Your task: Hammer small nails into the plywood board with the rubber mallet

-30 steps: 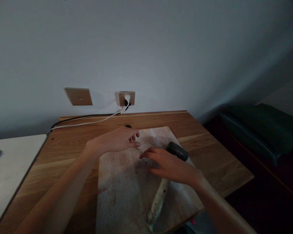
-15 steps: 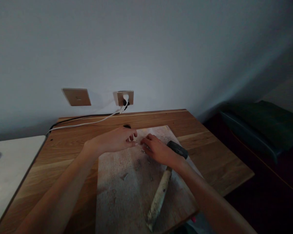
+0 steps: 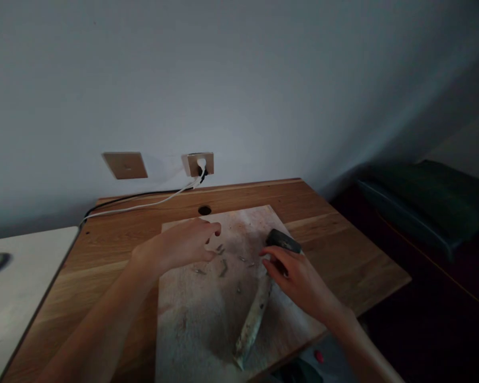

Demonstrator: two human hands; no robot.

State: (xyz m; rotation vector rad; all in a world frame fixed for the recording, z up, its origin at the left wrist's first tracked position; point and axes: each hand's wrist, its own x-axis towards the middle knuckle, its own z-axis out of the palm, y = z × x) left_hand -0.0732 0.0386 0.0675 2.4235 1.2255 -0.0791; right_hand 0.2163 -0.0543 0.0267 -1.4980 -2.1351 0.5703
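Observation:
A pale wooden board (image 3: 207, 324) lies on a brown wooden table (image 3: 115, 250). A hammer (image 3: 255, 314) with a dark head (image 3: 283, 240) and a worn pale handle rests diagonally on the board. Several small nails (image 3: 222, 265) lie scattered on the board between my hands. My left hand (image 3: 183, 246) hovers over the board's upper left with thumb and fingers curled close together, right beside the nails; what it holds, if anything, is hidden. My right hand (image 3: 297, 279) reaches over the hammer's neck just below the head, fingers loosely bent and apart.
A wall socket (image 3: 200, 163) holds a white plug whose cables (image 3: 143, 202) run left along the table's back edge. A blank wall plate (image 3: 125, 165) sits to its left. A cable hole (image 3: 204, 210) is behind the board. A white surface (image 3: 19, 282) adjoins left; a dark case (image 3: 419, 205) lies right.
My right hand has pulled back from the nails near my left fingers and moved right onto the hammer. The left hand has shifted slightly toward me. More nails now show on the board.

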